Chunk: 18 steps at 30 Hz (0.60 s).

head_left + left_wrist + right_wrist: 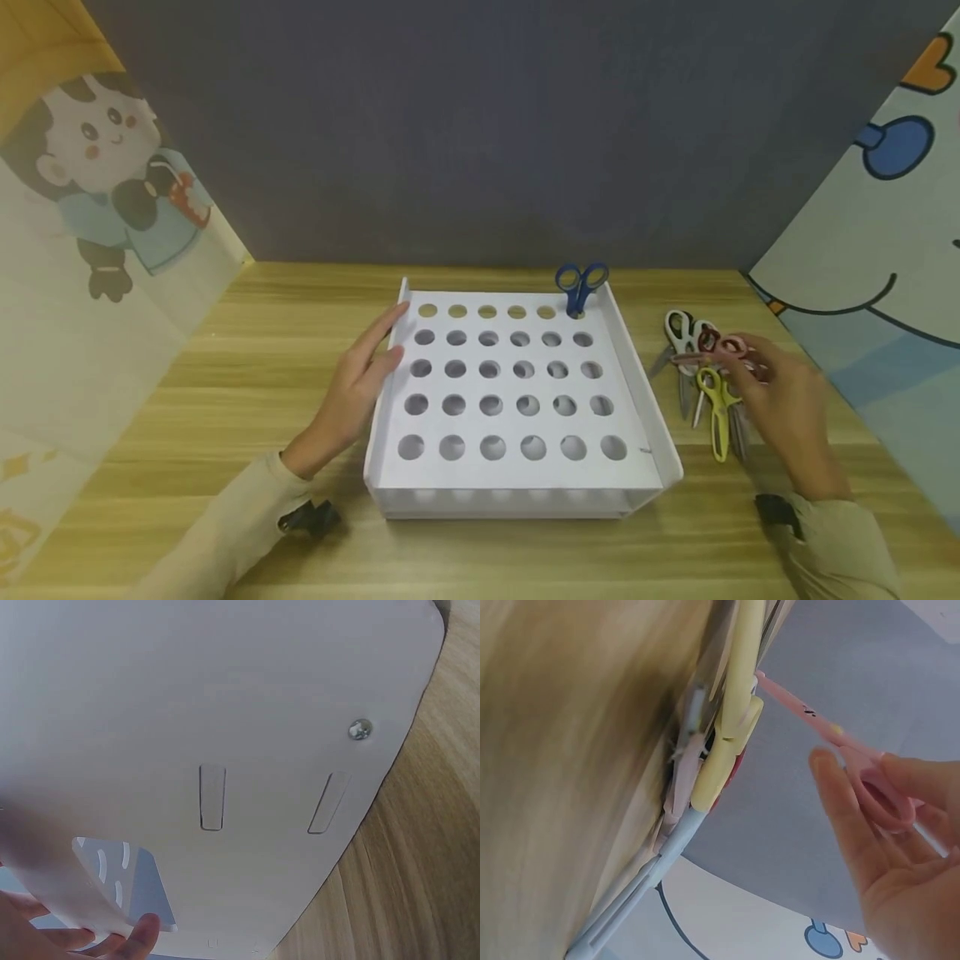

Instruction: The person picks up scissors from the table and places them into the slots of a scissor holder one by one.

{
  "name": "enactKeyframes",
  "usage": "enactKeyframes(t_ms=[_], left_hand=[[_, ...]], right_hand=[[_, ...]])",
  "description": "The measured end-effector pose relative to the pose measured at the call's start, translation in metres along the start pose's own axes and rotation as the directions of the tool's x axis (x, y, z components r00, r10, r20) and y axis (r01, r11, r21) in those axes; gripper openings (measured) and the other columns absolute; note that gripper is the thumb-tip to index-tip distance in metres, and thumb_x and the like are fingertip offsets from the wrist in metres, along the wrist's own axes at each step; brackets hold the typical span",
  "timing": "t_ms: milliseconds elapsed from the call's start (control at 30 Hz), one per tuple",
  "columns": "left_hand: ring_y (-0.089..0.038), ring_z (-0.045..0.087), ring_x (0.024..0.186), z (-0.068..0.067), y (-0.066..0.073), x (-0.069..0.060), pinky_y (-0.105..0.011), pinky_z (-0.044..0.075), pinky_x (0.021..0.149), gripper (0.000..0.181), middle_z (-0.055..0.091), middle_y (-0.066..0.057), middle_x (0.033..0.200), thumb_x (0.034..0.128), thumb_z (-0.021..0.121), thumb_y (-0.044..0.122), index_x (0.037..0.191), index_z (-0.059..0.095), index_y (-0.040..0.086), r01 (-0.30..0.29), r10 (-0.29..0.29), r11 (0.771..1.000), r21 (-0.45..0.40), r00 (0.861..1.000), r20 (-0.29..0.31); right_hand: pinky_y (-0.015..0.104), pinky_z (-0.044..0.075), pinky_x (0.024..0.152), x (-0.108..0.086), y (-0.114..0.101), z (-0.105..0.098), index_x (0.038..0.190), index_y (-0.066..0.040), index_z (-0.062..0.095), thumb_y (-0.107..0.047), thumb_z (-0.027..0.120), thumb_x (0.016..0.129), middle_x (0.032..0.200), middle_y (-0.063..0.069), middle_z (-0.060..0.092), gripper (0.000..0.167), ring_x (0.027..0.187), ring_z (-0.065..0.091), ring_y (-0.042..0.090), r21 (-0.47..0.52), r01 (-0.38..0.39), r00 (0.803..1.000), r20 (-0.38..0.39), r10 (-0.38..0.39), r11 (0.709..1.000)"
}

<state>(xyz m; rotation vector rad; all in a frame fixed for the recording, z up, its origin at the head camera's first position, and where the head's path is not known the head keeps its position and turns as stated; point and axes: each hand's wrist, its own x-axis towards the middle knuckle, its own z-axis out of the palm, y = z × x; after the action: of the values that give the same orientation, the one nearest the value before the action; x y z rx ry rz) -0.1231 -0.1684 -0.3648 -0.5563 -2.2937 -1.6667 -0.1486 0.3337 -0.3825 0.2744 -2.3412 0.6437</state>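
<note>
A white rack (pixel 517 471) with rows of round holes stands on the table. Dark blue scissors (pixel 576 292) are in its far right hole, handles up. My left hand (pixel 352 400) touches the rack's left side panel. In the left wrist view, its fingers (pixel 142 937) lie by the cutout in that panel. To the right of the rack, my right hand (pixel 783 400) pinches pink scissors (pixel 866 784) by a handle loop, above the pile. Yellow scissors (pixel 718 412) and white-and-black scissors (pixel 681 331) lie in the pile below, partly overlapping others.
A dark grey panel (pixel 495 142) closes off the back of the wooden table (pixel 262 350). Walls with cartoon pictures (pixel 112 192) rise at both sides. The rack's raised right side panel (pixel 637 375) lies between its holes and the scissors pile.
</note>
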Motion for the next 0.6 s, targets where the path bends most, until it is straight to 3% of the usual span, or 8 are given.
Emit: enactKeyframes(t_ms=[200,433,600], left_hand=[[-0.023,0.041,0.138,-0.0010,-0.0002,0.0008,-0.018,0.043,0.104,0.049,0.038,-0.004,0.157,0.1042,0.045,0.012,0.153,0.042,0.017,-0.003,0.003,1.000,0.026,1.000,0.000],[-0.029,0.052,0.126,-0.0025,0.0000,0.0010,-0.021,0.056,0.085,0.049,0.038,-0.004,0.157,0.1046,0.045,0.012,0.153,0.041,0.018,0.012,-0.012,1.000,0.004,1.000,0.010],[-0.030,0.059,0.117,-0.0021,0.0007,0.0003,-0.026,0.059,0.080,0.049,0.038,-0.005,0.157,0.1048,0.044,0.012,0.153,0.041,0.019,0.014,-0.014,1.000,-0.004,1.000,0.014]], right_hand=[[0.005,0.036,0.045,0.0004,-0.0017,0.0010,0.111,0.003,0.072,-0.002,0.082,0.080,0.077,0.023,0.071,0.033,0.063,0.042,-0.024,0.000,0.024,1.000,-0.015,-0.024,1.000],[0.002,0.036,0.048,0.0020,-0.0018,0.0015,0.113,0.004,0.071,0.000,0.080,0.081,0.076,0.024,0.071,0.033,0.065,0.042,-0.026,0.014,0.022,1.000,-0.022,-0.022,1.000],[-0.004,0.037,0.057,0.0006,-0.0010,0.0006,0.119,0.003,0.069,0.003,0.077,0.083,0.076,0.026,0.070,0.036,0.069,0.043,-0.030,0.060,0.011,0.999,-0.036,-0.009,0.998]])
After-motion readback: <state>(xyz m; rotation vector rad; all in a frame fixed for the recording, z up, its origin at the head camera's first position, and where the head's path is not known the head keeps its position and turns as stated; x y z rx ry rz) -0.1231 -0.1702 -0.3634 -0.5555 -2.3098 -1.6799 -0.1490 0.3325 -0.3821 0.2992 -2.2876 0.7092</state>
